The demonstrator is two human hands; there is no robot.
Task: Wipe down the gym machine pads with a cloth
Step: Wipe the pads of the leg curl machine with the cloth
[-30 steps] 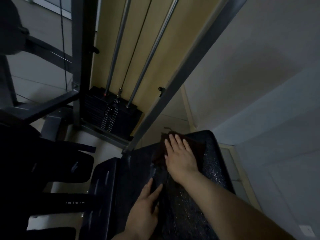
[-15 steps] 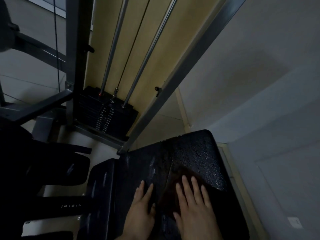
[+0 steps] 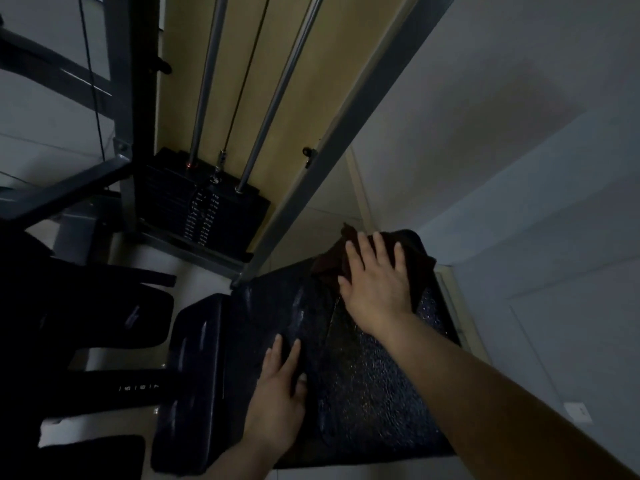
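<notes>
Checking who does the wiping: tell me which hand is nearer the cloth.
Right. The right hand lies flat on the cloth at the far end of the pad. The left hand rests on the pad's near part, apart from the cloth.

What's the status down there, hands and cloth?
Right hand flat on cloth, far end of pad. Left hand bare, flat on pad's near side. Nothing blocking.

My R hand [image 3: 377,289] flat on dark cloth [image 3: 349,261] at far end of black pad [image 3: 367,375]; L hand [image 3: 277,400] flat on pad's near part.
</notes>
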